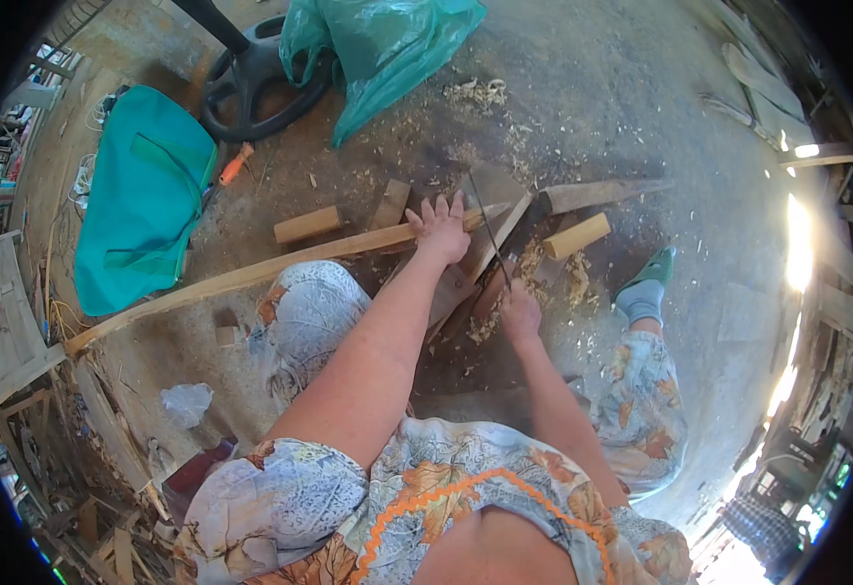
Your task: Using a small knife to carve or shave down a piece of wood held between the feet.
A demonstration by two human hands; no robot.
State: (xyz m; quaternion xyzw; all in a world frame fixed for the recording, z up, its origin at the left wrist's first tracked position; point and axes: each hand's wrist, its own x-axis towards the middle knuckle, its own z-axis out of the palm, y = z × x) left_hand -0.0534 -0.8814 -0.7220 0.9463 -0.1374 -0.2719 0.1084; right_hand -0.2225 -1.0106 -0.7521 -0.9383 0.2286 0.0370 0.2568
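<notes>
Your right grip point(521, 313) closed on thin blade point(490, 230), left grip point(440, 234) splayed on wooden strip point(280, 261); stroke steadily, clear of the left

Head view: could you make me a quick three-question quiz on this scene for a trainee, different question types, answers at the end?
1. True or false: the left hand is spread on the long wooden strip.
2. What does the right hand hold?
3. What colour is the large bag with straps on the floor at the left of the picture? A) red B) teal C) black

Key:
1. True.
2. One end of a thin dark blade.
3. B.
</notes>
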